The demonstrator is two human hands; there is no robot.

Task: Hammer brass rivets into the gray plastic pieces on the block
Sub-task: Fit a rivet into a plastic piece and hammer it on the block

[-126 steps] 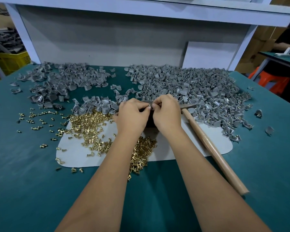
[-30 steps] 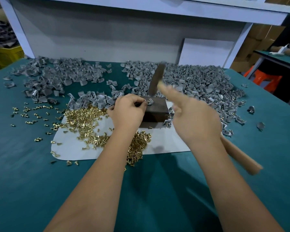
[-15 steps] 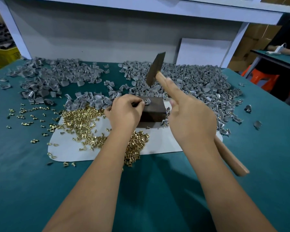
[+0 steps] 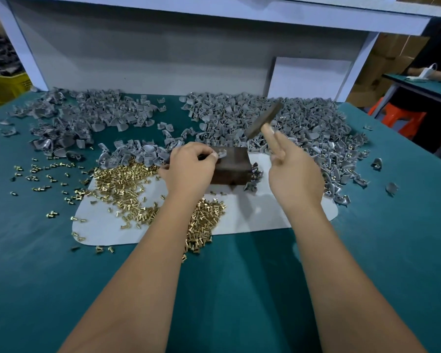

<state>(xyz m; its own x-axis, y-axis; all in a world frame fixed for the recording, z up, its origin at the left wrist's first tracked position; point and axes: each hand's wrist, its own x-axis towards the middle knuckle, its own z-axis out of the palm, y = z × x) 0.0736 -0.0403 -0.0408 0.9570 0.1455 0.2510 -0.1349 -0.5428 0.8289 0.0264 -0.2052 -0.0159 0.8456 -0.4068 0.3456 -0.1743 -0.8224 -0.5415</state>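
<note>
A dark block [image 4: 233, 168] stands on a white mat [image 4: 255, 215] at the table's middle. My left hand [image 4: 190, 168] pinches a small gray plastic piece [image 4: 222, 154] on the block's top left edge. My right hand [image 4: 294, 173] grips a hammer [image 4: 264, 121], index finger stretched along the wooden handle; its dark head hangs tilted above and right of the block. Most of the handle is hidden behind my hand. Brass rivets [image 4: 127, 184] lie heaped on the mat left of the block and under my left forearm.
Gray plastic pieces are piled at the back right [image 4: 278, 123], back left [image 4: 69, 115] and just behind the rivets. Loose rivets [image 4: 43, 174] scatter over the teal table [image 4: 36, 263]. A white shelf frame [image 4: 163, 54] closes the back. A yellow crate [image 4: 5, 85] sits far left.
The hammer, raised over the block a moment ago, has swung out to the right and sits lower and tilted. My left hand keeps pinching the piece on the block.
</note>
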